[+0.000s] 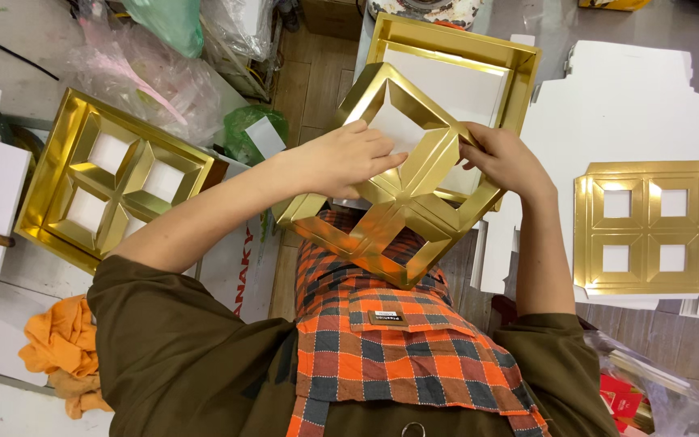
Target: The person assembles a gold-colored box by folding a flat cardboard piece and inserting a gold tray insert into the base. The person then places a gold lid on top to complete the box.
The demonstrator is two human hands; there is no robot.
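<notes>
Both my hands hold a gold cardboard divider insert (402,198) with four square compartments, tilted above my lap. My left hand (349,158) presses on its upper left flap. My right hand (503,158) grips its right edge. Just behind the insert lies an open gold box tray (527,61) with a white bottom. A finished gold tray with a fitted divider (111,174) rests at the left. A flat, unfolded gold divider sheet (645,226) lies on white card at the right.
White flat card blanks (633,97) cover the right side. Clear plastic bags (147,73) pile up at the upper left. An orange cloth (58,344) lies at the lower left. I wear an orange checked apron (398,340).
</notes>
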